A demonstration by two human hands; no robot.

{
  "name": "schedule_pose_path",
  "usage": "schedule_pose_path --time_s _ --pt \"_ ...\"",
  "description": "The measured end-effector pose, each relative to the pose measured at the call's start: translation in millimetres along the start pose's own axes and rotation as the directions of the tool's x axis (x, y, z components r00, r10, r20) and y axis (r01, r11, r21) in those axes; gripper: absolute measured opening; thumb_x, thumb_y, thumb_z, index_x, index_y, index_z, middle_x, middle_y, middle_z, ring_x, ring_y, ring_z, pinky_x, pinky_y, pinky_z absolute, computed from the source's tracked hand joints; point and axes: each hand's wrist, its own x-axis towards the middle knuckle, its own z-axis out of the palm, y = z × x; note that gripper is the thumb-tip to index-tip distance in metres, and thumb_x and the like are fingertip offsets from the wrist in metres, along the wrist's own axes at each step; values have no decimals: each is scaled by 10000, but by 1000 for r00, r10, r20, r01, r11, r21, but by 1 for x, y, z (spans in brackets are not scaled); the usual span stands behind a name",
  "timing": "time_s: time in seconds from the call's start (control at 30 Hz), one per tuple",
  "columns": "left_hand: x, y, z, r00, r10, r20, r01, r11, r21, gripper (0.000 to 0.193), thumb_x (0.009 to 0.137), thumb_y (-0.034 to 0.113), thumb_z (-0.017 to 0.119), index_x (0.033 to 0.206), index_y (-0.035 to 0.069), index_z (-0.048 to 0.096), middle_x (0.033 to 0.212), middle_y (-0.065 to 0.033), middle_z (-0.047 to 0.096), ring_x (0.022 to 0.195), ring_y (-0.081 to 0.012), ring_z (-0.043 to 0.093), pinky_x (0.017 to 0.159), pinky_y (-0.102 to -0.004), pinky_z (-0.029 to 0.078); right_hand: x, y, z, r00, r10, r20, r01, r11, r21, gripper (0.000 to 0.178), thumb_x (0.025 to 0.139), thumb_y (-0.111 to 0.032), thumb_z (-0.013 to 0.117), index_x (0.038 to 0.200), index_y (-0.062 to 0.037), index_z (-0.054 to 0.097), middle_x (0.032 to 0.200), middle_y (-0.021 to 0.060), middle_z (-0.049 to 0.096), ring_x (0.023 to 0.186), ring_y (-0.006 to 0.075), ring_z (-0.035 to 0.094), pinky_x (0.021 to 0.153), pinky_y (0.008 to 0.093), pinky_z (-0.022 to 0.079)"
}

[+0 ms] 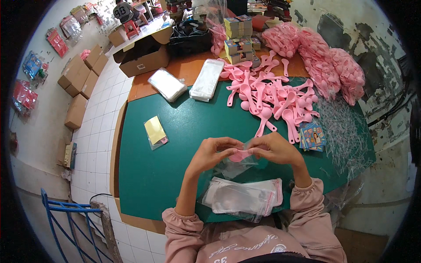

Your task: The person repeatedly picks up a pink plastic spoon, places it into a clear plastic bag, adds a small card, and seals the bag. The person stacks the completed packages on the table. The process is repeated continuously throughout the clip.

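Spoon [239,156] between both hands [213,154] [272,149]

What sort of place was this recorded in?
Probably a small packing workshop: it shows heaped pink plastic spoons, stacked clear plastic bags and, by the left wall, brown cardboard boxes.

Both hands [213,151] [277,148] pinch close together, fingers [226,141] curled, thumbs [228,153] pointing inward.

Left grip [215,152] and right grip [275,149] pinch a clear bag [237,169].
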Motion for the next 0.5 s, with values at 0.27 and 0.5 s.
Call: schedule_pose_path --time_s 0.27,0.5 --pt "2 -8 0 996 -60 -70 72 979 192 282 875 214 517 1014 -14 610 797 -73 643 734 -113 588 646 -225 461 4 -4 7 928 168 -332 30 856 516 179 827 -73 541 988 2 516 787 76 572 713 125 585 628 240 471" --pt "0 4 11 971 -26 -238 14 998 -54 308 898 241 478 965 -20 626 700 -14 599 632 -49 499 587 -207 428 16 -7 34 771 139 -622 172 894 414 218 814 -83 601 976 -7 478 795 57 579 714 79 562 615 220 471"
